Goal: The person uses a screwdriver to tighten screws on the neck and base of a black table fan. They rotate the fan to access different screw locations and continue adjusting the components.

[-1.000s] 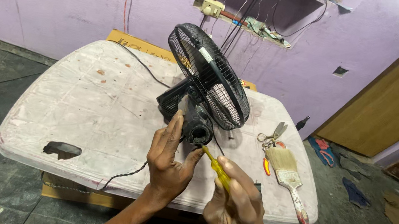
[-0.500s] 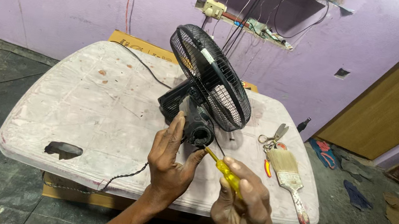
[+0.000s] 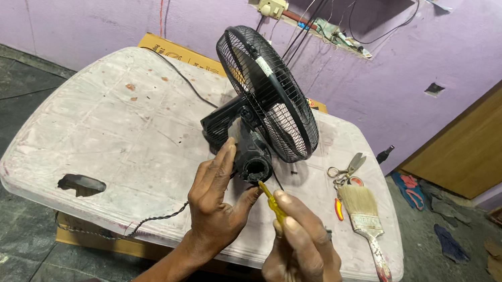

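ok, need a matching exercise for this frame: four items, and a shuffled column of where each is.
Things:
1. fan
2. paintbrush
3. screwdriver
4. scissors

Places:
A. in the right hand
B. flat on the table, right side, bristles pointing away
C. mid-table, steadied by the left hand
D. just beyond the paintbrush bristles

Pairs: 1-C, 2-B, 3-A, 4-D

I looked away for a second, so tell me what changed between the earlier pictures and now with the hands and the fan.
Very little. The right hand kept its grip on the yellow screwdriver, its tip staying at the fan's black motor housing. The left hand stayed against that housing. Any shift looks like slight head movement. The fan, brush, scissors and table stayed put.
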